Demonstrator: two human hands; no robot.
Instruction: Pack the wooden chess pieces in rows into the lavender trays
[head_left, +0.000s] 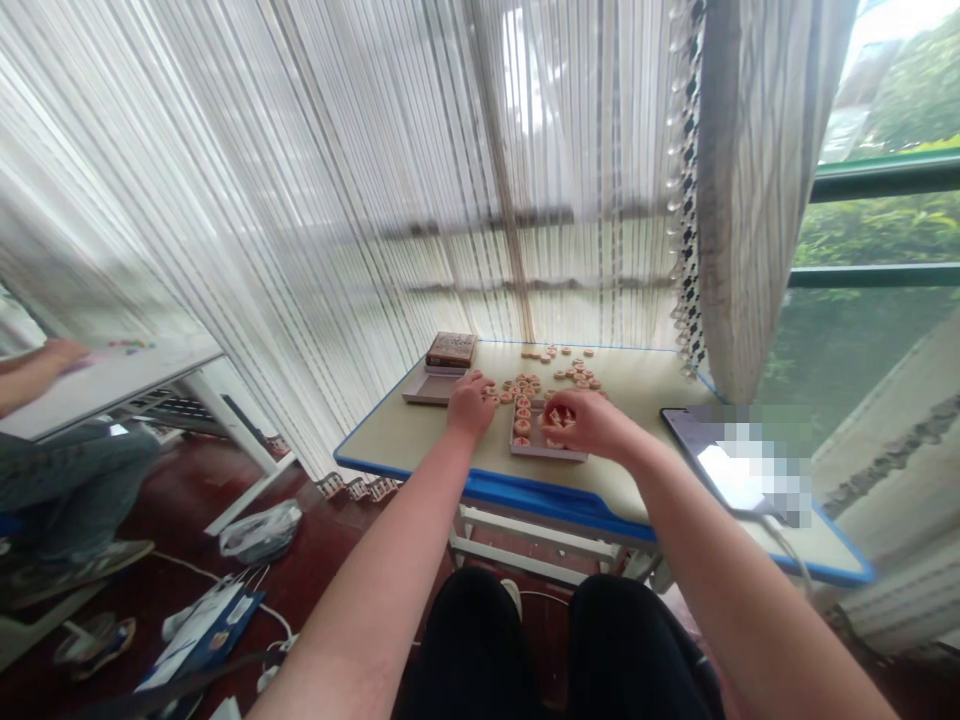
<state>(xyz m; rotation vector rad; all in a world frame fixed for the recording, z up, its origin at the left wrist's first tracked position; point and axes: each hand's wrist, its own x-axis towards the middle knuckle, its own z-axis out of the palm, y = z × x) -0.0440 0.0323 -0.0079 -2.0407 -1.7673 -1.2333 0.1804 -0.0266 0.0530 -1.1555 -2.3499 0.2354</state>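
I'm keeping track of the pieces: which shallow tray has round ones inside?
The right tray, beneath the right hand; the left tray shows none.

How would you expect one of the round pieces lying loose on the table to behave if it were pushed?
The loose piece looks like a thick, flat disc lying on its face, so it would probably slide rather than roll. Its rigid-looking, rounded shape suggests it would stay stiff, and being small, it is likely light.
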